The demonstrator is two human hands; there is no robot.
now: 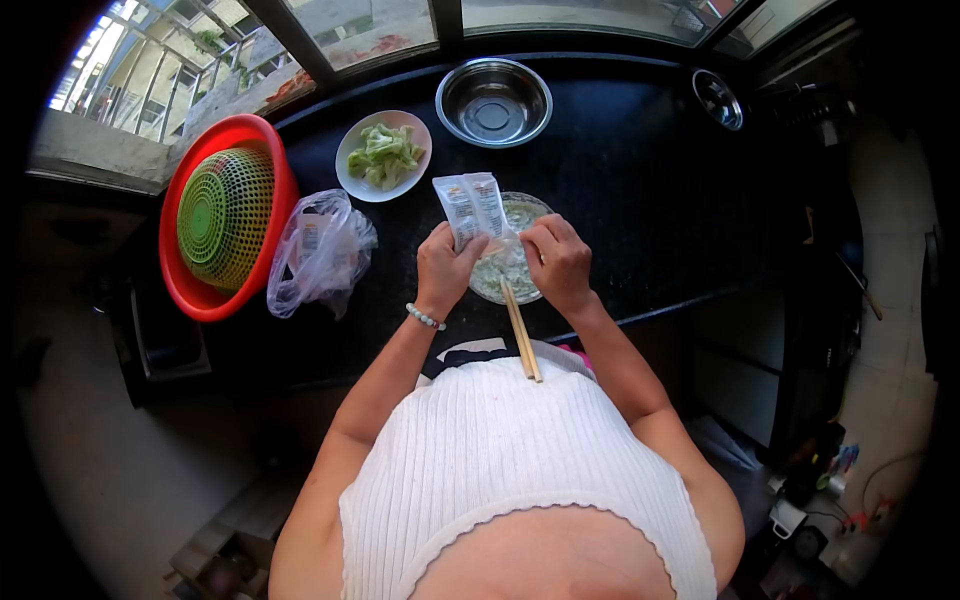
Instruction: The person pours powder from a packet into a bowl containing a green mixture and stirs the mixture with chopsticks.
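My left hand grips a white printed packet by its lower part, thumb across the front. At the packet's right edge, the fingers of my right hand are pinched together on its corner. Beneath both hands stands a glass bowl holding a whitish mixture with green bits, partly hidden by the packet and fingers. A pair of wooden chopsticks leans out of the bowl toward my body.
Left of the bowl lies a clear plastic bag with packets inside. Farther left, a green colander rests in a red basin. A white plate of pale green vegetable pieces and a steel bowl stand at the back.
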